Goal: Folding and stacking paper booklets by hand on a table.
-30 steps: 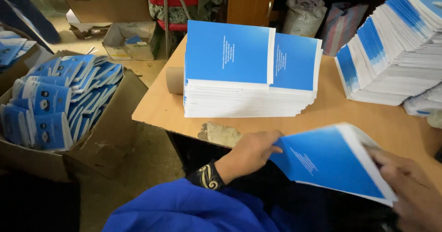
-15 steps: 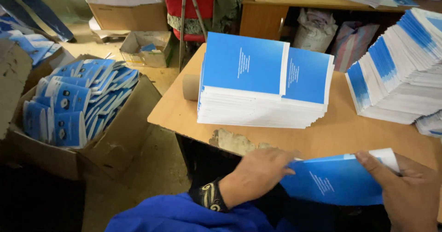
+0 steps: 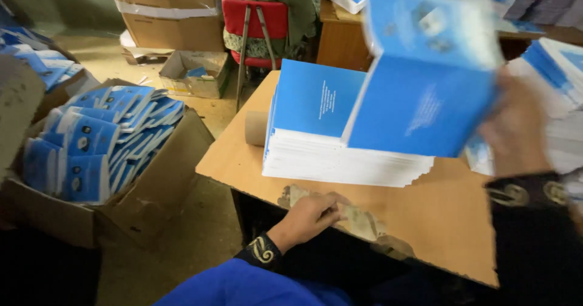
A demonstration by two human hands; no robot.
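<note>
The right hand has its grip closed on a thin blue paper booklet, held up in the air over the tall stack of blue-covered booklets on the wooden bench. The picture is blurry there. The left hand holds nothing; its fingers curl loosely on the chipped front edge of the bench. The step looks like laying this booklet on the stack. It would need lining up square with the top one. A brown cardboard box full of blue booklets sits on the floor to the left.
</note>
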